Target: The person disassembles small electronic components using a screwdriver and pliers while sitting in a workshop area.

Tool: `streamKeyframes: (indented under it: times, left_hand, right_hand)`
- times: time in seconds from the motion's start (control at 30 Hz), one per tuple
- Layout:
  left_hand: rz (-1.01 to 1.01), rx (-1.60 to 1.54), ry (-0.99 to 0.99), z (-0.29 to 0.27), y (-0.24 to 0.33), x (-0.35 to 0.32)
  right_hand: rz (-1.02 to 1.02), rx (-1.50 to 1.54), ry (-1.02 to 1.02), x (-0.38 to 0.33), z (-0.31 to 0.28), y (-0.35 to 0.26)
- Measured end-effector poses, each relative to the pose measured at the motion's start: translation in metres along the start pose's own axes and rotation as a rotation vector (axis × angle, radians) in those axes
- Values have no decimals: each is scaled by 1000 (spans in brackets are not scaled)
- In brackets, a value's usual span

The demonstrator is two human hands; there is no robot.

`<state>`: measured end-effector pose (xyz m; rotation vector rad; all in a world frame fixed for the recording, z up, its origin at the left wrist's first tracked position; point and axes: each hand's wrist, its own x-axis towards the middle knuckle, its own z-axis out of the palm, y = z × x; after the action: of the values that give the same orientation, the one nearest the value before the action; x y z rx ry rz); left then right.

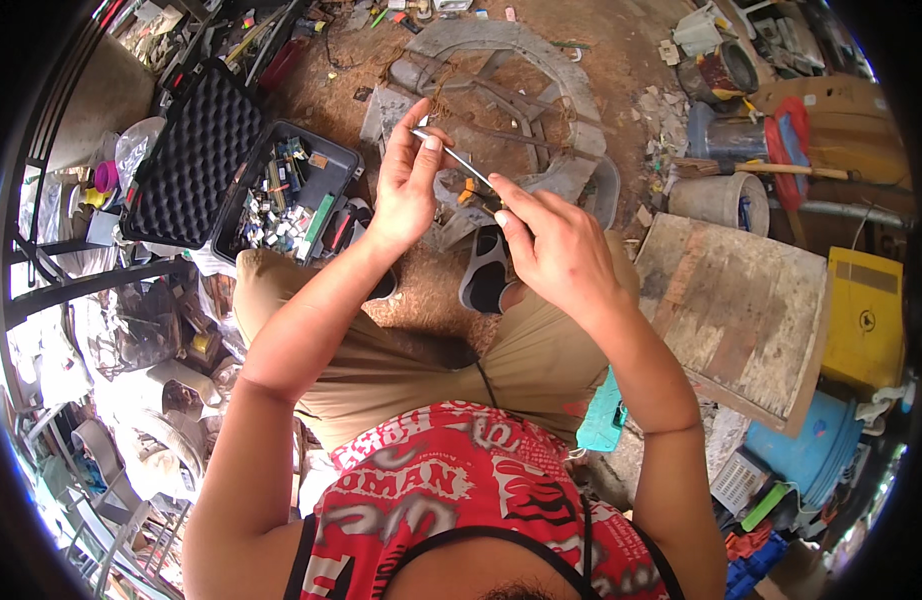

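Observation:
In front of me my right hand (pixel 561 240) grips a screwdriver (pixel 463 167). Its slim metal shaft slants up and left, while most of the handle is hidden by my fingers. My left hand (pixel 406 185) is raised at the shaft's far end, thumb and fingers pinched round a small silvery piece (pixel 422 122) too small to name. The shaft touches or nearly touches that piece; I cannot tell which. Just below the shaft shows an orange-and-black object (pixel 471 192), partly behind my right fingertips.
On my left lies an open black case (pixel 326 165) with foam in its lid and many small parts inside. A grey ring-shaped frame (pixel 581 110) stands ahead on the dirt floor. At right are a worn wooden board (pixel 736 310), a bucket (pixel 716 200) and a yellow case (pixel 861 320).

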<state>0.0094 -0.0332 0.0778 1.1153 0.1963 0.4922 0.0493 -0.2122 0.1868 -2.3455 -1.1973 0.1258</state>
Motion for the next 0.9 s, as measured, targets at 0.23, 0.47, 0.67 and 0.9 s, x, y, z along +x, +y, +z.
streamKeyframes:
  times: [0.23,0.47,0.67,0.9]
  left_hand:
    - [48,284,-41,-13,-7,4]
    - [-86,-190,78,-10,6,12]
    - [-214,-48,60,-17,8,11]
    - [-47,209,50,-25,3,15]
  right_hand:
    - [-27,-68,-76,12,-3,-2]
    - [-53,-47,-92,19,-12,-5]
    - [-21,-99,-75,9,12,-12]
    - [-62,-180,-116,15,3,-12]
